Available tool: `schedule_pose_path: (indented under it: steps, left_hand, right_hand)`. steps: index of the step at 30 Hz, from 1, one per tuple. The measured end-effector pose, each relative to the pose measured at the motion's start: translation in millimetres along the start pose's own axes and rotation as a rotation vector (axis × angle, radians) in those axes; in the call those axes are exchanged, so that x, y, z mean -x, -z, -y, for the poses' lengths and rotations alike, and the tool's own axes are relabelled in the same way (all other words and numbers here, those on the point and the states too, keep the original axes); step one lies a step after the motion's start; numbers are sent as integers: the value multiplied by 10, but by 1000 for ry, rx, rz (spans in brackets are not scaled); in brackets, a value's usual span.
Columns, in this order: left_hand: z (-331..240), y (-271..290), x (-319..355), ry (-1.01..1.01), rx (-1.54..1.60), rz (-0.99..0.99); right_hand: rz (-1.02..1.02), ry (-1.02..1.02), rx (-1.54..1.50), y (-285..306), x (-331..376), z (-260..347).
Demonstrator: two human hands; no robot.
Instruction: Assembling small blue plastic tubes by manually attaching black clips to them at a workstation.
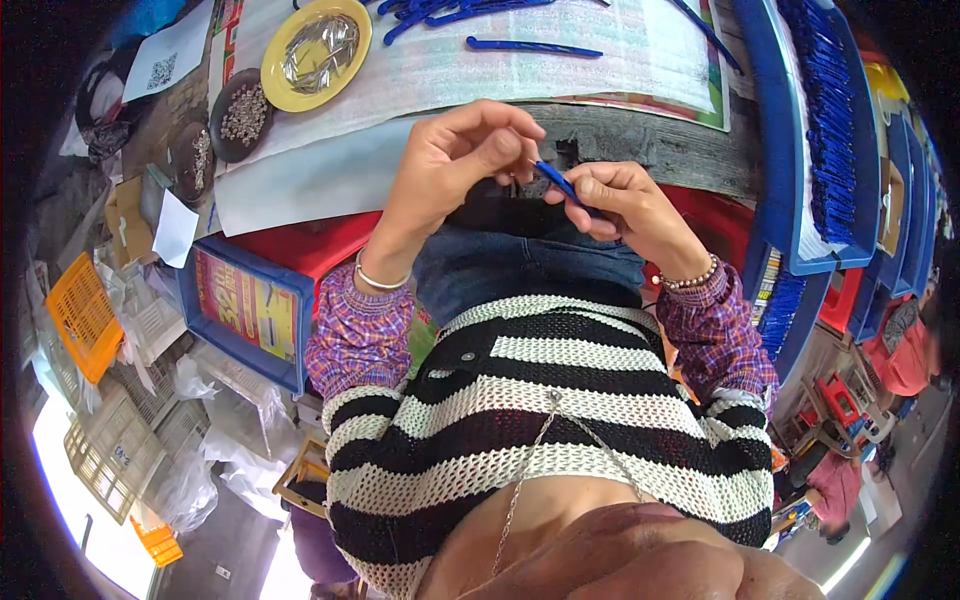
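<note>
My right hand (pixel 620 200) grips a slim blue plastic stick (pixel 555 178), pen-like in shape, between thumb and fingers. Its upper end points toward my left hand (pixel 465 150), whose thumb and fingers curl together close to that end. Whatever the left fingertips hold, if anything, is too small to make out. On the white-covered table (pixel 420 110) beyond my hands lies a similar blue stick (pixel 535 47), with a heap of blue pieces (pixel 440 12) farther back.
A yellow plate (pixel 275 85) holds small shiny pieces; a dark bowl (pixel 240 150) beside it holds tiny metallic-looking parts. At right, a blue tray (pixel 790 130) is filled with blue sticks. A blue crate (pixel 300 330) stands at left, near an orange basket (pixel 80 315). Other people sit far right.
</note>
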State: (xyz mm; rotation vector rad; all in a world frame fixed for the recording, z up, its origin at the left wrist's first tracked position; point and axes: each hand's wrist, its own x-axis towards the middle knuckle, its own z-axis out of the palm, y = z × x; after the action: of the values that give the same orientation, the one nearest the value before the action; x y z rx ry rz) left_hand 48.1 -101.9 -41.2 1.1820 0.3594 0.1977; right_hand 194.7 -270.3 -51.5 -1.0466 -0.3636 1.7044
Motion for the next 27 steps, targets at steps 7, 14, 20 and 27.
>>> schedule_pose_path:
  steps: [7, 14, 20, 27]
  left_hand:
    - [57, 14, -15, 39, -31, 71]
    - [91, -6, -6, -9, -31, 84]
    - [96, 96, 110, -106, 11, 51]
    - [-363, 971, 532, -264, -448, -368]
  right_hand:
    - [-15, -9, 69, -22, -21, 9]
    - [-79, -39, 96, -32, 31, -14]
    - [-28, 1, 68, -76, -29, -33]
    - [-41, 12, 99, -107, -74, -67]
